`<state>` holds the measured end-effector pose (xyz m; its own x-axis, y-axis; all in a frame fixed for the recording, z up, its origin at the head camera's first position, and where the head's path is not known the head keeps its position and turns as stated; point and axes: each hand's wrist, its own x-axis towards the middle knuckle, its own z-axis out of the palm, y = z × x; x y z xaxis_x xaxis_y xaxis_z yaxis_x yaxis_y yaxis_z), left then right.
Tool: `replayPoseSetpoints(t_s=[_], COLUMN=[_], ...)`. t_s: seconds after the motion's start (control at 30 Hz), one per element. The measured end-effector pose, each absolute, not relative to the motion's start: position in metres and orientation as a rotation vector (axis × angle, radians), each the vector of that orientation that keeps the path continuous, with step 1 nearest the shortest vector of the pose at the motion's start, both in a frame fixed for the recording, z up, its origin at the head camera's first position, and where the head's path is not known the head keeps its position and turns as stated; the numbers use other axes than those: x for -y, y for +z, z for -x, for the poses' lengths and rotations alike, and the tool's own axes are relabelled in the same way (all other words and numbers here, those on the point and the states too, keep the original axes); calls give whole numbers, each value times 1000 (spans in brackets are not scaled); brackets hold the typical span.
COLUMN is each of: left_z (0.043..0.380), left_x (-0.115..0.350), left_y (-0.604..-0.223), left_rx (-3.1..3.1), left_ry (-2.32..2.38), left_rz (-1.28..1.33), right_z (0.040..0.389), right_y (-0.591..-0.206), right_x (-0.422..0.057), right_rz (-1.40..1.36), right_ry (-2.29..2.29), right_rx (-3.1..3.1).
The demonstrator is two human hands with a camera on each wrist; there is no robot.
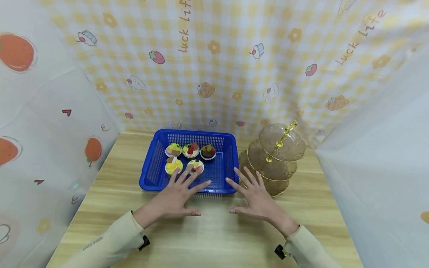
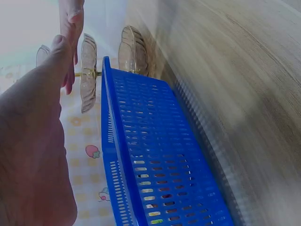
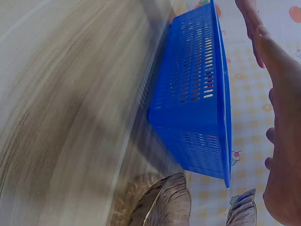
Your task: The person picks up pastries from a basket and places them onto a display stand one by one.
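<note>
My left hand [image 1: 175, 196] hovers with spread fingers over the front edge of a blue plastic basket [image 1: 218, 190], palm down and holding nothing. Spread likewise, my right hand [image 1: 256, 199] is held above the basket's front right corner, near a tiered stand [image 1: 281, 143]. Inside the basket lie several small fruit-topped tarts, among them a chocolate one [image 1: 207, 152], one with a strawberry [image 1: 190, 150] and one with yellow cubes [image 1: 173, 166]. Fingertips of the left hand partly cover the front tarts in the head view. Both wrist views show the hands above the basket's rim.
The stand has three brownish see-through tiers with gold rims and a gold handle [image 1: 289, 130]. Basket and stand share a wooden table [image 1: 214, 238]. A yellow checked cloth [image 1: 228, 74] hangs behind, and pale sheets [image 1: 378, 149] stand at both sides.
</note>
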<state>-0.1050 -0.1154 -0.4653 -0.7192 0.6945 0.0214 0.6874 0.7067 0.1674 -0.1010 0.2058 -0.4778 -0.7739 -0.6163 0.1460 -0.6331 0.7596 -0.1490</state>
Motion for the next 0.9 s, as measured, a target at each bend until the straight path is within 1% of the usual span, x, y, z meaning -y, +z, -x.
replayPoseSetpoints(t_s=[0.13, 0.33, 0.53, 0.73, 0.9], left_z=[111, 121, 134, 143, 142], left_x=[119, 137, 165, 198, 217], left_y=[-465, -463, -463, -470, -478], left_rx=[-2870, -2939, -2967, -2971, -2966], left_ry=[306, 344, 416, 544, 629], left_rz=[-1121, -980, -805, -628, -501], right_z=[109, 127, 159, 199, 224], right_y=[-473, -464, -455, -454, -459], right_x=[-204, -194, -171, -144, -124], right_rz=[-1015, -1027, -1012, -872, -677], right_ry=[315, 386, 524, 668, 865], right_rx=[2887, 2902, 2938, 2982, 3059])
